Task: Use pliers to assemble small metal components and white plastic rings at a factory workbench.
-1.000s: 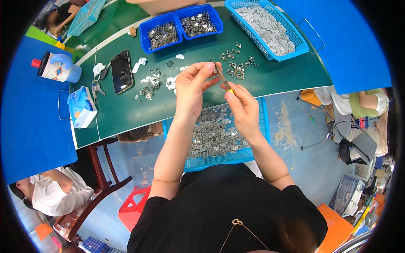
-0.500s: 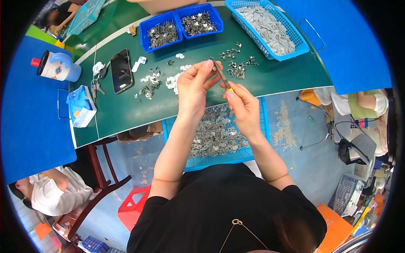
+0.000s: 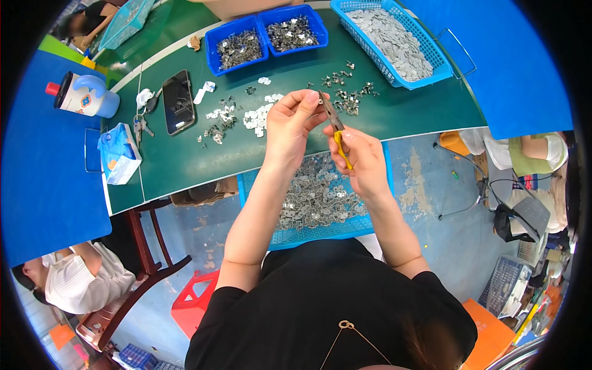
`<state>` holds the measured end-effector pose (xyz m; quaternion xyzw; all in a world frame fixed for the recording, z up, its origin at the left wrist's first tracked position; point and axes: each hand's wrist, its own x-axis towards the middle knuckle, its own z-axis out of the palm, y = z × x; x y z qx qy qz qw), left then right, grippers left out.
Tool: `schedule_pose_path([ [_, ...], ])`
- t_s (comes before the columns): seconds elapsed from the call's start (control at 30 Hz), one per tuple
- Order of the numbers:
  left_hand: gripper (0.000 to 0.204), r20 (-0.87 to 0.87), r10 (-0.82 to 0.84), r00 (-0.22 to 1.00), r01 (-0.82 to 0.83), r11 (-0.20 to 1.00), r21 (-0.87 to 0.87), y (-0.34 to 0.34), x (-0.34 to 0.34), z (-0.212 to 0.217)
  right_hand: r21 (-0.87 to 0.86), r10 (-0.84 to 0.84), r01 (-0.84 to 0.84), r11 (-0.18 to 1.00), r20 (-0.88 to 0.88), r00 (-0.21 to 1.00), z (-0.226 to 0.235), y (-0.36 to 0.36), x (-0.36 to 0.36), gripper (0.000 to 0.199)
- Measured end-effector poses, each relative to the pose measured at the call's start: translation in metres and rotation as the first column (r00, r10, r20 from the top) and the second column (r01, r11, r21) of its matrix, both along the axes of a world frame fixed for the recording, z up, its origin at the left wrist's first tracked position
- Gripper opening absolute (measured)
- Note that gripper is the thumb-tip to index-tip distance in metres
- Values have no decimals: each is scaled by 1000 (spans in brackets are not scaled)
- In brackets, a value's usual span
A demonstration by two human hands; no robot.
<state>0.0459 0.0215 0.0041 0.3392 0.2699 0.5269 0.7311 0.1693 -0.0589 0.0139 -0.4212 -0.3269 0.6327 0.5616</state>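
Left hand pinches a small metal part beside the yellow-handled pliers gripped in the right hand

yellow-handled pliers in right hand

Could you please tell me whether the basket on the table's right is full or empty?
Well filled: the basket holds flat grey pieces that hide its bottom.

Pliers: one; phone: one; solid blue bins: two.
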Motion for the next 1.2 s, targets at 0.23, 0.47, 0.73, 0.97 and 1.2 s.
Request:
schedule_pose_path([
  [0.23, 19, 31, -22, 999, 24, 996, -82, 3, 11, -8, -111, 163, -311, 944, -662, 732, -7, 8, 17, 37],
  [0.47, 14, -662, 438, 608, -72, 861, 503, 49, -15, -22, 79, -254, 259, 963, 599, 759, -26, 39, 79, 35],
  [0.73, 19, -781, 608, 141, 265, 737, 622, 58, 8, -33, 412, -437, 280, 867, 899, 28, -32, 45, 78, 38],
  [0.97, 8, -740, 656, 148, 351, 665, 660, 68, 9, -35, 420, -493, 298, 857, 837, 239, -20, 34, 65, 35],
  [1.2, 7, -721, 543, 430, 188, 728, 660, 54, -5, -30, 409, -478, 253, 877, 687, 547, -15, 24, 49, 30],
])
